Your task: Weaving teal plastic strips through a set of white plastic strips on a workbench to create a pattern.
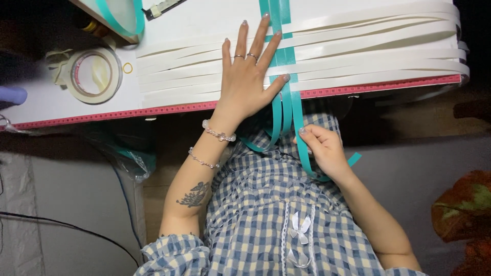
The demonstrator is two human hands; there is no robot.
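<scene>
So the left hand (247, 76) lies flat on the horizontal strips (368, 48), which sit on the board (46, 99) — its thumb tip touches the vertical strips (284, 56) running right of the fingers and woven through the horizontal ones. Below the board edge, the right hand (323, 151) pinches one hanging vertical strip. The tape roll (93, 75) sits well left of the fingers — a ruler (162, 7) above-left.

white board (61, 102) carries white strips (358, 61), teal strips (280, 56), tape roll (94, 75).
</scene>
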